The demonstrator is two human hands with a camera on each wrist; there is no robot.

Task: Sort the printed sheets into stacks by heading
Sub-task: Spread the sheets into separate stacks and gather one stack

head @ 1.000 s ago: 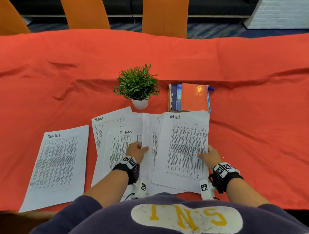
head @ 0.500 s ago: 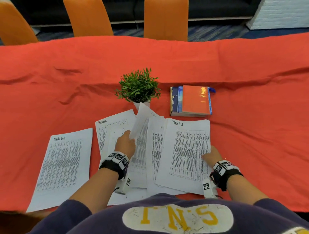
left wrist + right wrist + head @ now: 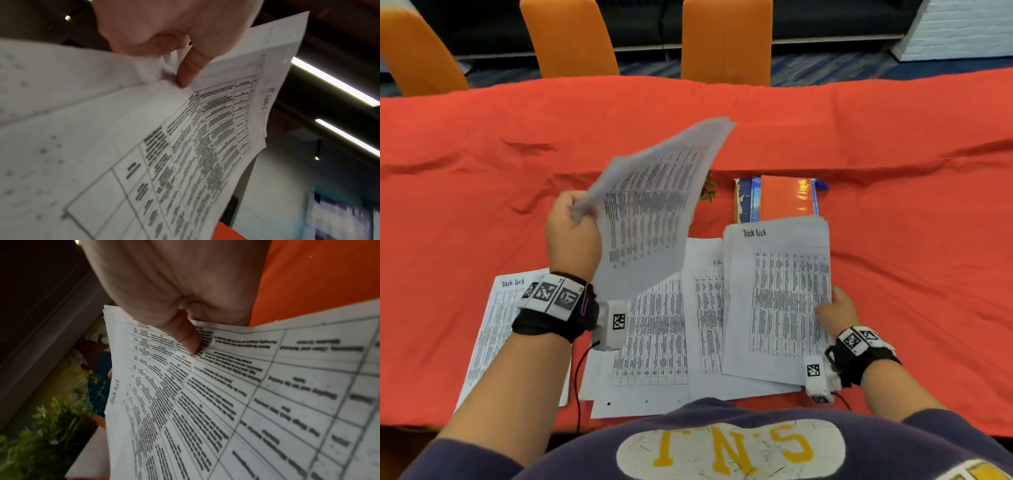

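Observation:
My left hand (image 3: 571,226) holds a raised printed sheet (image 3: 650,205) by its left edge, well above the table; the left wrist view shows the thumb (image 3: 191,71) pinching the raised sheet (image 3: 185,146). My right hand (image 3: 837,310) grips the right edge of a small pile headed "Task list" (image 3: 777,301), thumb (image 3: 185,335) on top of that pile (image 3: 226,402). A single "Task list" sheet (image 3: 493,329) lies at the left. More sheets (image 3: 654,342) lie fanned in the middle, one headed "HR" (image 3: 705,308).
A stack of books (image 3: 780,198) with an orange cover lies beyond the right pile. A small green plant (image 3: 708,192) is mostly hidden behind the raised sheet. Three orange chairs (image 3: 726,41) stand past the table's far edge. The red tablecloth (image 3: 911,240) is wrinkled.
My left hand has lifted a sheet from the middle of the fan up and away from the table. The right hand stays on the "Task list" pile.

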